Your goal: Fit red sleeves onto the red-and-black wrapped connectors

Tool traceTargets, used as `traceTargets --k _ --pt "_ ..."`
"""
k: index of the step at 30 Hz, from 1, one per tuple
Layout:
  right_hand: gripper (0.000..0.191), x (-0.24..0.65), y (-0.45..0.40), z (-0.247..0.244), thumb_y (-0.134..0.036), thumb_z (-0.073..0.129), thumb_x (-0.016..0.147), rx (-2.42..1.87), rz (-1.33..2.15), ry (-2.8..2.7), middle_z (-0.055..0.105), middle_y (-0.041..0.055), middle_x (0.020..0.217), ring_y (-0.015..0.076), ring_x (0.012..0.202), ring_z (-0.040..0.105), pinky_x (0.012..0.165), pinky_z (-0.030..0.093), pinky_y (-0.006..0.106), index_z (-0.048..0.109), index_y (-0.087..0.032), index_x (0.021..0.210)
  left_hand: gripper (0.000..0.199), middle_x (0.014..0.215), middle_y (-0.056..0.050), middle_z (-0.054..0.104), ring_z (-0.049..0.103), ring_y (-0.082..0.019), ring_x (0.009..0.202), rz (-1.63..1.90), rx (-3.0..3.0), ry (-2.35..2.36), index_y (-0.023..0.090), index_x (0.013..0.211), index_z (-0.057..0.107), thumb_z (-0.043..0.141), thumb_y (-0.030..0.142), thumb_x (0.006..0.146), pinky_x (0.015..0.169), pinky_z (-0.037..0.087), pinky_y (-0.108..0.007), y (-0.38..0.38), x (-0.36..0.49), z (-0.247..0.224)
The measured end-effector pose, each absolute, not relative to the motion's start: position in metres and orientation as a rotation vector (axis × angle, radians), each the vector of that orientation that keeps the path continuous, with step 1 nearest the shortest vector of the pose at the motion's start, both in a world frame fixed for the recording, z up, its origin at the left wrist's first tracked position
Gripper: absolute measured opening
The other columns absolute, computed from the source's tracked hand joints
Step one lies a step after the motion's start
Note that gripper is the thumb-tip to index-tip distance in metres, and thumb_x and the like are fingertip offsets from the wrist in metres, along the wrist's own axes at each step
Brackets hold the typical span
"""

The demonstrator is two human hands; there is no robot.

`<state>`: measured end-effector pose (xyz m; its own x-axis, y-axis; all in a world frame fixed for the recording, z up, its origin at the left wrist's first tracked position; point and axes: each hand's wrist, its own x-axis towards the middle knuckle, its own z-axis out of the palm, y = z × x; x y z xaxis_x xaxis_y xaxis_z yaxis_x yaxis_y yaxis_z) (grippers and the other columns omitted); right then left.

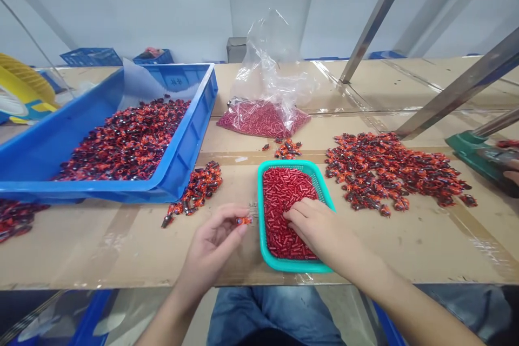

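Between the thumb and fingers of my left hand is a small orange-and-black plastic piece, held just left of the green basket. My right hand reaches into that basket, its fingertips down among short red tubes. Those fingers are closed together, and whatever they pinch is hidden. A small heap of orange-and-black pieces lies beyond my left hand. To the right of the basket spreads a larger heap of similar pieces.
A big blue tray at the left contains many such pieces. Behind the basket sits a clear plastic bag of red tubes. Metal posts rise at the right, near a green tool base and another person's hand. A yellow fan stands far left.
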<state>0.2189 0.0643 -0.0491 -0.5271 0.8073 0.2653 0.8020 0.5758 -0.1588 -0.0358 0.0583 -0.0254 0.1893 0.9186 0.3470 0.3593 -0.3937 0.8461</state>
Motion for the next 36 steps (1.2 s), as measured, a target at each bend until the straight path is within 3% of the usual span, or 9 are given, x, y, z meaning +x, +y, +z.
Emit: traceTargets --k 4,10,14,18,22,26,29,36 --pt "0.024 0.224 0.065 -0.047 -0.014 0.053 0.104 -1.308 0.094 -2.46 0.072 0.0094 0.087 0.0248 0.084 0.065 0.077 0.054 0.041 0.073 -0.017 0.092 0.012 0.1 -0.005 0.081 0.08 -0.019 0.094 1.18 1.443 1.098 0.021 0.105 0.078 0.076 0.023 0.092 0.081 0.065 -0.023 0.04 -0.029 -0.02" --pt "0.027 0.224 0.053 -0.028 -0.018 0.048 0.107 -1.237 0.248 -2.316 0.07 0.0128 0.108 0.0233 0.097 0.065 0.085 0.058 0.04 0.07 -0.014 0.122 0.017 0.103 -0.003 0.081 0.08 -0.018 0.104 1.254 1.151 1.065 0.024 0.103 0.069 0.078 0.016 0.091 0.094 0.063 -0.025 0.018 -0.021 -0.017" --pt "0.027 0.214 0.035 -0.009 -0.021 0.048 0.108 -1.139 0.729 -2.067 0.066 0.0079 0.105 0.019 0.096 0.065 0.084 0.057 0.033 0.071 -0.021 0.122 0.029 0.096 0.0 0.08 0.079 -0.013 0.092 1.357 1.398 1.034 0.025 0.103 0.075 0.08 0.004 0.084 0.087 0.063 -0.018 0.015 -0.019 -0.009" --pt "0.025 0.202 0.02 -0.002 -0.022 0.053 0.106 -0.996 1.043 -1.831 0.063 0.0043 0.098 0.016 0.09 0.066 0.08 0.056 0.028 0.076 -0.026 0.114 0.032 0.098 -0.003 0.081 0.079 -0.016 0.093 1.351 1.534 0.97 0.025 0.104 0.079 0.082 0.002 0.082 0.086 0.064 -0.019 0.016 -0.021 -0.005" --pt "0.023 0.193 0.015 -0.002 -0.018 0.062 0.097 -0.888 1.02 -1.67 0.062 0.0031 0.087 0.0144 0.078 0.066 0.068 0.057 0.024 0.083 -0.025 0.101 0.022 0.101 -0.007 0.076 0.077 -0.019 0.096 1.322 1.501 0.954 0.023 0.104 0.08 0.08 0.009 0.087 0.083 0.065 -0.022 0.015 -0.021 -0.006" --pt "0.028 0.187 0.015 0.0 -0.01 0.065 0.091 -0.844 0.999 -1.59 0.068 0.0028 0.083 0.0138 0.072 0.068 0.063 0.058 0.023 0.084 -0.025 0.104 0.023 0.095 -0.004 0.076 0.076 -0.015 0.089 1.251 1.368 0.908 0.027 0.108 0.08 0.079 0.013 0.09 0.079 0.063 -0.018 0.008 -0.019 -0.007" --pt "0.034 0.184 0.013 0.002 -0.005 0.065 0.09 -0.828 0.952 -1.563 0.073 0.0024 0.083 0.0141 0.074 0.071 0.066 0.06 0.024 0.082 -0.027 0.11 0.03 0.096 -0.001 0.078 0.077 -0.013 0.089 1.228 1.295 0.916 0.033 0.114 0.078 0.079 0.015 0.09 0.082 0.062 -0.016 0.004 -0.018 -0.007" --pt "0.026 0.183 0.009 0.013 -0.009 0.074 0.092 -0.818 0.864 -1.627 0.083 0.0053 0.093 0.02 0.086 0.077 0.078 0.066 0.033 0.079 -0.026 0.111 0.023 0.099 -0.003 0.076 0.074 -0.015 0.098 1.25 1.438 0.85 0.027 0.107 0.078 0.077 0.011 0.09 0.09 0.062 -0.02 0.004 -0.018 -0.007"
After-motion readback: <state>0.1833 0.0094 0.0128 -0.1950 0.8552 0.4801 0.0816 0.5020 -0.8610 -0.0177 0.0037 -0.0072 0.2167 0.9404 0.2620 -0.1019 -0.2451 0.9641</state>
